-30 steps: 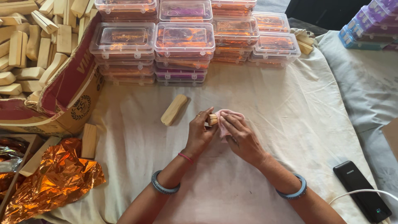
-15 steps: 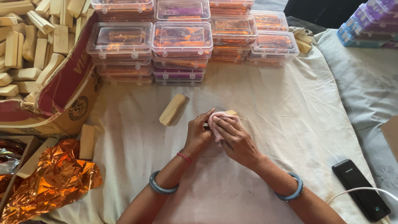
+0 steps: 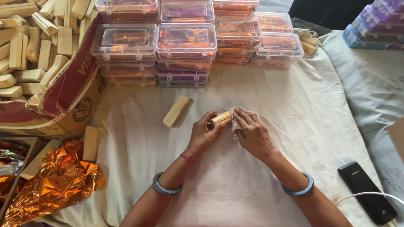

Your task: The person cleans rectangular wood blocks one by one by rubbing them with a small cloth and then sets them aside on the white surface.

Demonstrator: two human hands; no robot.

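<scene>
While both forearms reach up from the bottom edge over the white cloth (image 3: 294, 109), the work sits at the middle of it: a small pale wooden block (image 3: 221, 117) being wrapped in a pink wrapper (image 3: 236, 126). The left hand (image 3: 203, 135) is closed on the near-left end of the block, thumb and fingertips pinching it. The right hand (image 3: 251, 133) lies narrow and flat over the wrapper, its fingers pressing the sheet down on the block's right end; how far the sheet goes round underneath cannot be told.

To do this step well, I judge the left hand should keep the block from rolling while the right smooths the wrapper tight along one face before folding the loose edge, so no slack gathers at the corner.

Right of the block, near the bottom corner, a black phone (image 3: 367, 192) lies with a white cable (image 3: 366, 195) beside it. Left of the block, low down, crumpled orange foil (image 3: 54, 180) spreads by a loose wooden piece (image 3: 90, 143). Just left and a little beyond the block rests another bare wooden block (image 3: 176, 111), apart from both hands. Farther left stands an open cardboard box (image 3: 71, 90) heaped with similar wooden pieces. Beyond the block, stacks of clear plastic lidded boxes (image 3: 185, 42) line the far side.
</scene>
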